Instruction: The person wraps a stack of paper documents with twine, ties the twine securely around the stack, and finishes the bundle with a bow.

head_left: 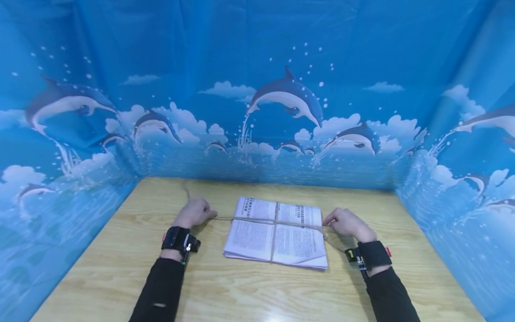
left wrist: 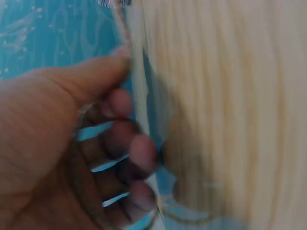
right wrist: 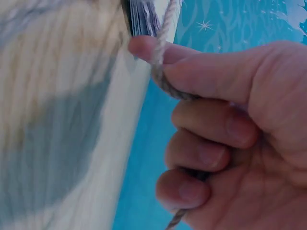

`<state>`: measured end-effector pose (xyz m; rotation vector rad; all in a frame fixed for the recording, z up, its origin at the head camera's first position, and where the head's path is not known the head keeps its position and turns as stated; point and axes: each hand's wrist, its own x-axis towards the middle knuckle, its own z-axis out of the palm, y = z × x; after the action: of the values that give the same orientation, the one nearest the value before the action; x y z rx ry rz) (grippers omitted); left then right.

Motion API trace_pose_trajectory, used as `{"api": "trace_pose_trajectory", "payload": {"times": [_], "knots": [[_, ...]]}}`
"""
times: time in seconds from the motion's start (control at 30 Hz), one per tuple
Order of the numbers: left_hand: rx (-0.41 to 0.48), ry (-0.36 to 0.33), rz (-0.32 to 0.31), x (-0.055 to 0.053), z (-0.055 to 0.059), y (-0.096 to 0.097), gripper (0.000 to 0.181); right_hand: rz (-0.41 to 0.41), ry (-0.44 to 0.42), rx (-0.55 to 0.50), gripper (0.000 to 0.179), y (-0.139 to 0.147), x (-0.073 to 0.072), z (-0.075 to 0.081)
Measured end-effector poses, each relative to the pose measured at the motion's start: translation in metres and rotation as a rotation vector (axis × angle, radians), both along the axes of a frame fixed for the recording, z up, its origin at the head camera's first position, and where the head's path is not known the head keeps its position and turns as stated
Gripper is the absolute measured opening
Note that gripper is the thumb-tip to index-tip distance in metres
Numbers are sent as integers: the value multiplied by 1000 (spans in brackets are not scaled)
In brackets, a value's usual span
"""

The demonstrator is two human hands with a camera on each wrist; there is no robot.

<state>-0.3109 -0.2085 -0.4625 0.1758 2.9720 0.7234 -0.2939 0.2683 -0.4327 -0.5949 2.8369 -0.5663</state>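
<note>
The newspaper stack lies flat on the counter, between the two hands and just beside the fingertips of the right one; the left hand is a little farther from its edge. There is one stack, bound with twine that crosses near the middle of its top face. One run goes from side to side, where two strands show, and one goes from front to back. How many sheets there are cannot be told.

The paper is whitish with grey columns of small print and a few bold black headings, and its near right corner shows several loose layers.

The left hand pinches the twine between thumb and forefinger, the other fingers loosely bent; a tail of twine shows beyond it. The right hand grips the twine between thumb and forefinger, with its remaining three fingers curled over the cord against the palm. A small loop of twine sits at the stack's right edge.

Two black wristbands and two black sleeves show. Behind the wood-grained counter hangs a blue backdrop printed with leaping dolphins and white clouds.
</note>
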Motion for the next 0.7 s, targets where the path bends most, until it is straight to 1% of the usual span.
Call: {"api": "trace_pose_trajectory", "payload": {"times": [0.07, 0.13, 0.23, 0.3, 0.33, 0.37, 0.43, 0.5, 0.57, 0.63, 0.7], "knots": [[-47, 0, -18, 0, 1, 6, 39, 6, -12, 16, 30, -1, 1, -2], [-70, 42, -57, 0, 3, 13, 29, 2, -17, 29, 29, -1, 1, -4], [-55, 68, -133, 1, 9, 27, 24, -2, -18, 41, 30, -2, 0, -5], [-23, 67, -179, 1, 12, 37, 26, -2, -9, 48, 31, -3, -2, -7], [-5, 54, -190, 1, 13, 42, 27, -3, -2, 52, 32, -4, -3, -7], [16, 31, -193, 2, 14, 46, 29, -7, -1, 47, 33, -5, -5, -7], [41, -11, -175, 3, 13, 52, 31, -9, 20, 41, 35, -8, -8, -7], [48, -59, -150, 4, 12, 57, 33, -20, 42, 38, 35, -11, -10, -7], [47, -87, -137, 5, 11, 57, 34, -32, 63, 45, 33, -15, -13, -6], [43, -94, -141, 6, 10, 56, 32, -31, 55, 48, 28, -18, -15, -4], [42, -84, -157, 7, 10, 54, 29, -11, 15, 29, 27, -18, -16, -4]]}}
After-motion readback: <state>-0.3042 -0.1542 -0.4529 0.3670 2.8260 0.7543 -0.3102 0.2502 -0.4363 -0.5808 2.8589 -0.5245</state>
